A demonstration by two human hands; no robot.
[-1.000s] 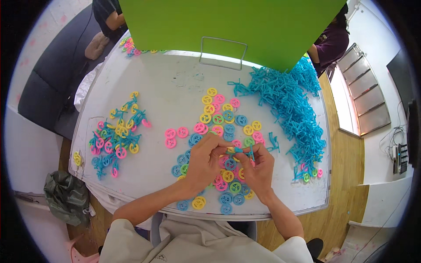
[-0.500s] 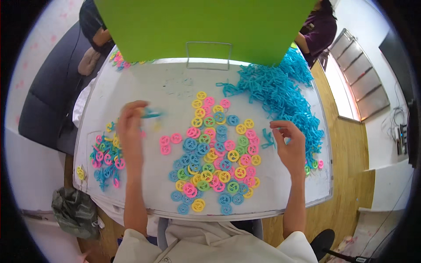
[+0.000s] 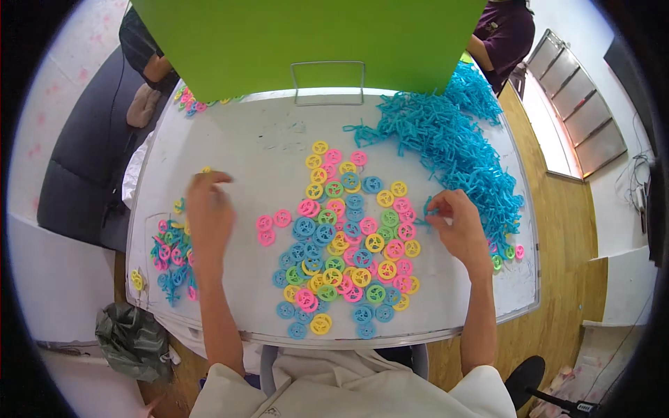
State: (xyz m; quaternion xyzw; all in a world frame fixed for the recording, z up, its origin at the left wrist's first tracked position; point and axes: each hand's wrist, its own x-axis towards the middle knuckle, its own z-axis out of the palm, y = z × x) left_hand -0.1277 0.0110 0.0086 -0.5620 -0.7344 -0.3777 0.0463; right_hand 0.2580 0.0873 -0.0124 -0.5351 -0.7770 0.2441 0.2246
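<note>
My left hand point(image 3: 210, 216) is a little blurred over the left side of the table, beside a pile of blue plastic pieces with coloured wheels point(image 3: 167, 258). A bit of a yellow wheel point(image 3: 206, 169) shows just past its knuckles; most of its fingers are hidden, so I cannot tell whether it holds anything. My right hand point(image 3: 456, 221) is closed, thumb and fingers pinching a small blue plastic piece point(image 3: 427, 205) at the edge of the blue heap. Between my hands lie many spoked plastic wheels point(image 3: 362, 258) in pink, yellow, blue and green, partly overlapping.
A large heap of blue plastic pieces point(image 3: 460, 132) covers the right and far right of the white table point(image 3: 258, 160). Across the far edge stands a green panel point(image 3: 306, 42) with a wire stand point(image 3: 328, 104). Two people point(image 3: 503, 38) are partly visible behind it.
The left hand held a blue piece with a yellow wheel; that blue piece no longer shows there. The right hand has closed on a blue piece. The view has shifted slightly.
</note>
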